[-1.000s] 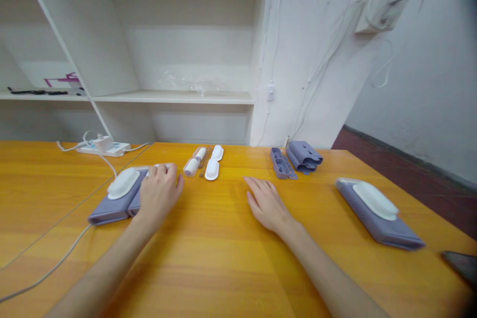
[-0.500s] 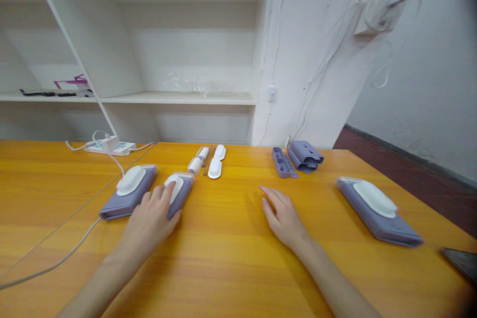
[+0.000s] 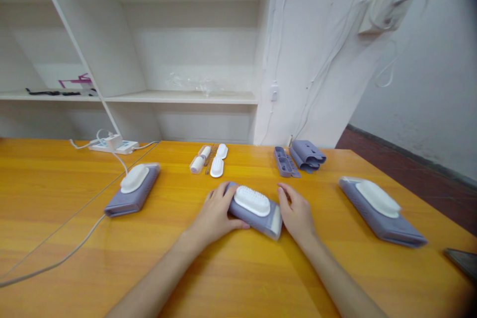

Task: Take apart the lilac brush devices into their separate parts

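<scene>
A flat purple-grey case [image 3: 244, 216] with a white oval bristled piece [image 3: 252, 201] on top lies tilted in front of me, in clear wrapping at its right end. My left hand [image 3: 215, 211] grips its left end, thumb along the near side and fingers over the far side. Close beside the right end is my right hand [image 3: 298, 213], fingers loosely bent and holding nothing; whether it touches the wrapping I cannot tell. A similar purple-grey case [image 3: 126, 201] with a white oval top lies at left, and another similar case [image 3: 376, 223] lies at right.
White oval pieces [image 3: 217, 166] and wrapped white cylinders [image 3: 197, 163] lie at the back middle. A purple-grey tray [image 3: 285, 171] and a folded purple-grey holder [image 3: 307, 151] stand behind my right hand. Left are a power strip [image 3: 126, 147] and cables. A dark flat object [image 3: 462, 261] is at the right edge.
My left hand has brought the case from the left to the middle, turning it. My right hand has shifted slightly right, its fingers more bent, beside the case's right end.
</scene>
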